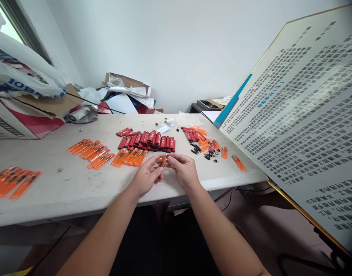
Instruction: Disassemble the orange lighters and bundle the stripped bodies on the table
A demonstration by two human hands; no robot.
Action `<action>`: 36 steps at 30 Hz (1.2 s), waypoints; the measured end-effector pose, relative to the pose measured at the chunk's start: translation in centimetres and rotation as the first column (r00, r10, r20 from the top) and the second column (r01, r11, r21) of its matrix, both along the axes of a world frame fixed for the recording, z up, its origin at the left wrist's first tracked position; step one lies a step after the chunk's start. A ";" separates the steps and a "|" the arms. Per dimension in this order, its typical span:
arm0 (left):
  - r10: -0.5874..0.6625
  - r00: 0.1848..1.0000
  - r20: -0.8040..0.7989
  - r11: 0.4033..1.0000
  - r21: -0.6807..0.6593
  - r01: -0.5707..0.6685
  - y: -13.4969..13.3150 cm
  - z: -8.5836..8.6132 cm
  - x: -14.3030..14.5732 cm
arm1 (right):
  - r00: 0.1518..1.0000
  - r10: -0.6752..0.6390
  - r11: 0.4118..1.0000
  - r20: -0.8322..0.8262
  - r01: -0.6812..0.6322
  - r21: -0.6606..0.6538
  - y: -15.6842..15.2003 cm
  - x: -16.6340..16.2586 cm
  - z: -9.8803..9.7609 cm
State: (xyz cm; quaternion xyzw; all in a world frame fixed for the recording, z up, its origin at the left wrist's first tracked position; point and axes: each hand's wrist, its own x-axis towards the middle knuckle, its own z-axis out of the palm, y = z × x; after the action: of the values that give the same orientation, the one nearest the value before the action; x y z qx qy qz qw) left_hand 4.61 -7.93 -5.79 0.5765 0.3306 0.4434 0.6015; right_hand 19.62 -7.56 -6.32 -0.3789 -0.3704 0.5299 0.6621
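Near the table's front edge, my left hand [147, 174] is closed around an orange lighter body [162, 161], held tilted. The fingertips of my right hand [182, 168] pinch together at its upper end; a small dark part seems to be there, mostly hidden by the fingers. Just beyond my hands lies a heap of red lighters [152, 140] with black ends. Orange lighter bodies [129, 157] lie in a row to the left of my hands. Right of them are small black parts [196, 148] and shiny metal pieces [210, 155].
More orange lighter bodies [89, 148] lie in groups on the left of the table [78, 184]. A large printed board [293, 107] leans along the right edge. Boxes [23, 119] and a plastic bag [26, 73] crowd the back left.
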 end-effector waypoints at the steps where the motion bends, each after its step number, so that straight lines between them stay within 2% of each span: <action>1: 0.002 1.000 -0.010 1.000 -0.002 -0.002 0.0 -0.1 0.0 | 1.000 0.003 1.000 -0.001 -0.003 0.000 0.0 0.1 0.0; 9: 0.002 0.999 -0.046 0.999 0.036 0.000 -0.1 -0.1 0.0 | 0.994 0.005 1.000 0.105 -0.006 0.015 -0.3 0.0 0.1; 23: 0.025 0.998 -0.063 1.000 0.003 -0.025 -0.2 -0.1 0.0 | 0.964 0.007 0.996 0.265 -0.029 0.081 -0.4 0.0 0.0; 26: 0.027 0.997 -0.066 1.000 -0.002 -0.027 -0.2 0.0 0.0 | 0.971 0.031 0.997 0.236 -0.049 0.067 -0.4 0.0 0.0; 33: 0.026 0.998 -0.048 1.000 0.005 -0.026 -0.3 0.2 0.0 | 0.998 0.040 0.999 0.058 -0.041 0.011 -0.4 -0.1 0.0; 36: 0.017 0.998 -0.058 1.000 0.025 -0.016 -0.2 0.0 -0.1 | 0.992 0.078 0.997 0.104 -0.079 0.004 -0.4 -0.1 0.1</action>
State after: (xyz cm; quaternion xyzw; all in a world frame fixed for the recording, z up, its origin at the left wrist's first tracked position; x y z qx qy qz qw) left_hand 4.55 -8.13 -5.79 0.5940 0.3473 0.4353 0.5806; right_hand 19.52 -7.94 -6.24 -0.3883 -0.4210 0.5336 0.6223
